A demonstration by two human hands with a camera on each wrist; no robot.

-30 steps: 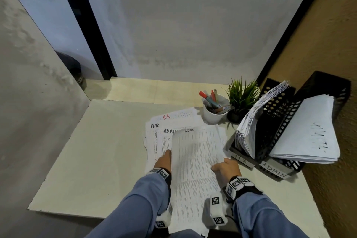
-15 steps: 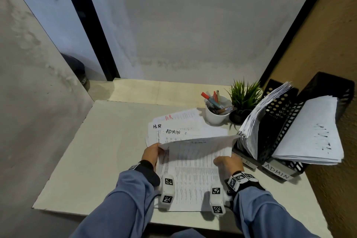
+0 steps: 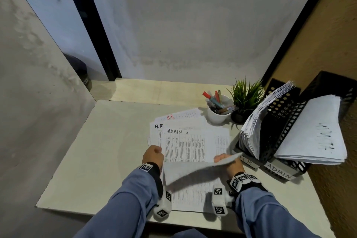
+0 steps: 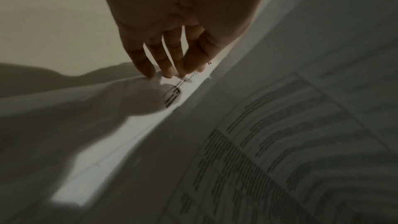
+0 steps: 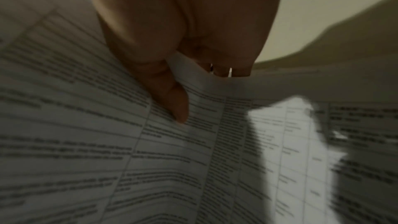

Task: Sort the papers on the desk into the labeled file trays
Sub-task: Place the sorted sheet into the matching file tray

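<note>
A printed sheet [image 3: 193, 172] hangs curled above the desk, its far edge folded back toward me. My right hand [image 3: 227, 160] pinches its right edge, thumb [image 5: 172, 94] on the printed side. My left hand [image 3: 153, 153] holds its left edge, fingertips [image 4: 163, 72] touching the pile beneath; the thumb is hidden. The pile [image 3: 185, 145] lies fanned, an ADMIN sheet on top and H.R sheets behind. At the right stand the black H.R tray [image 3: 280, 114] and ADMIN tray [image 3: 332, 83], both stuffed with papers.
A white cup of pens [image 3: 219, 114] and a small potted plant [image 3: 245, 98] stand behind the pile, beside the trays. A brown wall runs close behind the trays. Bare desk [image 3: 96, 150] stretches to the left; its front edge is near my wrists.
The sheet's far edge has come up and curled back toward me, uncovering the ADMIN sheet below. My right hand has risen with it; my left stays at its left edge.
</note>
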